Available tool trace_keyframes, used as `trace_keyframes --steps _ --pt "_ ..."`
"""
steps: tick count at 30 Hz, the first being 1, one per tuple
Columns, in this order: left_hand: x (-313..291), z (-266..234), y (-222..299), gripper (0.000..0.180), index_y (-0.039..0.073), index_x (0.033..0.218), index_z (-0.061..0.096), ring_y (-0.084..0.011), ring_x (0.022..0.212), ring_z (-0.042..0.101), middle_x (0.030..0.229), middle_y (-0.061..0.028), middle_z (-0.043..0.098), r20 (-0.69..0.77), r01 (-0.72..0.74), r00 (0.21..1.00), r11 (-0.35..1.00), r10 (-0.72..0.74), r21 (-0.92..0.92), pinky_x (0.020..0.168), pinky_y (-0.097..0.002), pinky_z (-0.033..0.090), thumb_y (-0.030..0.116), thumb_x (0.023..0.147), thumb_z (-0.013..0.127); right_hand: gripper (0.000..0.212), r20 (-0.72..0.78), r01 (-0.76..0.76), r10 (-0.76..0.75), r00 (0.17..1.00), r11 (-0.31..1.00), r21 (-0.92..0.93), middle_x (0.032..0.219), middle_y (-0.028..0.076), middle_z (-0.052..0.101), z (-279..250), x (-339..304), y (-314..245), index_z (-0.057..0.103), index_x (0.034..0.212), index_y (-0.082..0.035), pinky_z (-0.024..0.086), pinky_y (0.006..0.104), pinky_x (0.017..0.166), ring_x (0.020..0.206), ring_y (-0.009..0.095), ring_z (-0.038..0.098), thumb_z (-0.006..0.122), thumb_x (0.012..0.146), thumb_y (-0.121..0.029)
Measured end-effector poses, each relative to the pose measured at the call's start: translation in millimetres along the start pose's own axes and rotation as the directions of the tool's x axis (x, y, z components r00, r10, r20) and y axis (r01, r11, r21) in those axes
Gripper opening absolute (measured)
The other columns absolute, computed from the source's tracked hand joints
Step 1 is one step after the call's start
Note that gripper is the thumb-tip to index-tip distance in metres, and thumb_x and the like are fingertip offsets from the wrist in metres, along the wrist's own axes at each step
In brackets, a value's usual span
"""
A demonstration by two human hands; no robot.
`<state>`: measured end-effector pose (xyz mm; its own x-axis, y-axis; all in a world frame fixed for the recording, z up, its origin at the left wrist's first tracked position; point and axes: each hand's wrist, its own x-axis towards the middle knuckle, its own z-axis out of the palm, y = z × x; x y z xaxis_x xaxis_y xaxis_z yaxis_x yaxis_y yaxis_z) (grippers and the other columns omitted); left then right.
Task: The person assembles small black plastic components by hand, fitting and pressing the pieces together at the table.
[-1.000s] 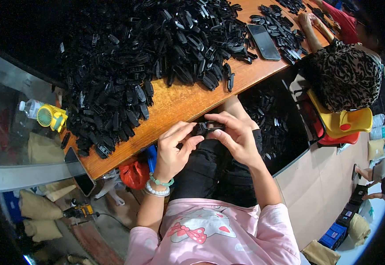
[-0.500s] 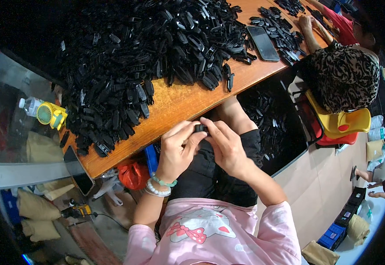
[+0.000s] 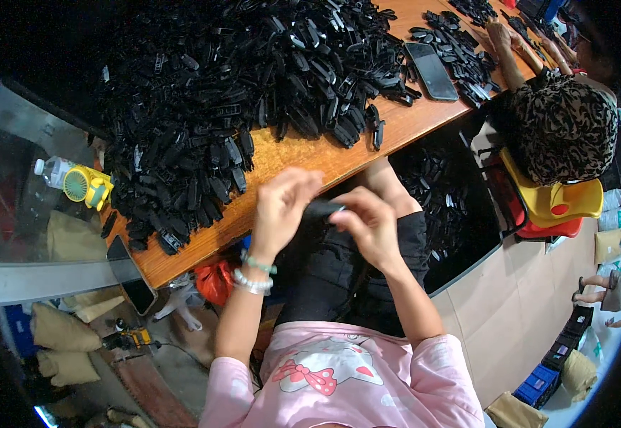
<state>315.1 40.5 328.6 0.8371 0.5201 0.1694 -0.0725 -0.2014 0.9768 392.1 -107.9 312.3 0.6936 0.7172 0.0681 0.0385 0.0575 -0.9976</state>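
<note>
A wooden table (image 3: 285, 153) runs from the near left to the far right, its bare grain showing along the near edge. A great heap of small black parts (image 3: 182, 121) covers its far side, and a dark phone (image 3: 432, 71) lies right of the heap. The right hand (image 3: 357, 214) pinches a black piece (image 3: 317, 210) between thumb and fingers, just off the table's near edge, above the lap. The left hand (image 3: 289, 192) is raised close by, fingers extended; blur hides whether they touch the piece.

At the left end stand a yellow fan (image 3: 86, 187) and a clear bottle (image 3: 54, 172). A red bag (image 3: 214, 280) hangs near the table's near side, and tan sacks (image 3: 64, 329) lie at the near left. To the right, a co-worker (image 3: 567, 128) in a patterned top sits on a yellow chair (image 3: 553, 196); pale tiles (image 3: 510, 299) stretch nearer, toward a blue crate (image 3: 536, 385).
</note>
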Motion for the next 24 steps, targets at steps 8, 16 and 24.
trace_keyframes --steps 8,16,24 --pt "74.8 4.8 -17.4 0.009 -0.002 0.086 0.063 -0.0172 0.063 0.057 0.079 -0.0096 0.06 -0.225 -0.1 0.946 0.87 0.233 0.483 0.056 -0.0277 0.045 0.002 0.083 0.056 0.013 -0.317 0.165 -0.438 0.841 0.766 -0.621 0.078 0.015 0.055 -33.3 61.5 8.3 0.056 0.087 0.0 0.045 0.0359 0.061 0.068 0.03 0.056 0.064 0.082 -0.008" --pt "109.3 -36.5 -25.1 0.015 -0.005 0.086 0.061 -0.0304 0.075 0.061 0.087 -0.0172 0.06 -0.359 -0.039 0.877 0.792 0.319 0.61 0.071 -0.0366 0.05 -0.005 0.076 0.05 0.026 -0.431 -0.1 -0.274 0.86 0.737 -0.669 0.075 0.016 0.056 -64.0 83.1 21.0 0.059 0.071 0.005 0.046 0.0372 0.063 0.068 0.03 0.057 0.071 0.076 -0.017" --pt "122.2 -27.4 -9.9 0.02 -0.002 0.082 0.062 -0.0377 0.08 0.062 0.092 -0.0199 0.061 -0.248 0.166 0.957 0.42 0.148 0.892 0.069 -0.0447 0.05 0.016 0.076 0.068 0.014 -0.283 -0.002 -0.083 0.955 0.958 -0.286 0.078 0.004 0.064 -35.7 52.8 19.3 0.063 0.078 0.004 0.044 0.0207 0.065 0.07 0.007 0.055 0.07 0.079 -0.009"
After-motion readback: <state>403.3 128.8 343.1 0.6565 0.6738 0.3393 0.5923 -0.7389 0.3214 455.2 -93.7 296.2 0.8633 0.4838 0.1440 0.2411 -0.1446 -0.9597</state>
